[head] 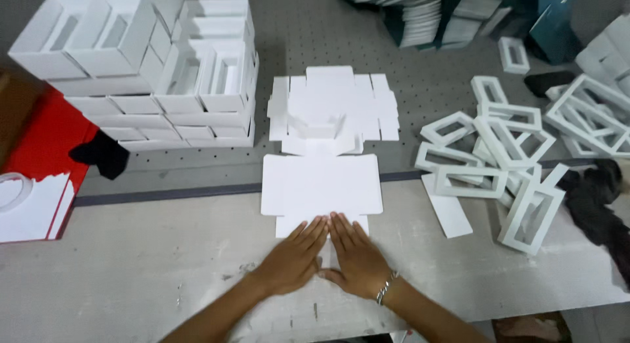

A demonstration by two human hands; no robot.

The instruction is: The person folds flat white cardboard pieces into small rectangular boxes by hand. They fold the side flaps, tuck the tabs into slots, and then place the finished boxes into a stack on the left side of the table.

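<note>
A flat white die-cut card blank [320, 184] lies on the grey table in front of me. My left hand [294, 256] and my right hand [356, 258] rest side by side, palms down, fingers pressed flat on the blank's near flap [291, 225]. The thumbs touch below the flap. A metal bracelet [386, 287] sits on my right wrist. Behind the blank lies a stack of similar flat blanks [333, 108], with a partly folded piece on top.
Assembled white open boxes [141, 67] are stacked at the back left. A loose pile of white rectangular frames [505, 149] lies at the right, beside dark cloth [600, 199]. A red box [46, 146] and tape roll [13, 189] sit at the far left. Teal-edged stacks [426, 15] stand behind.
</note>
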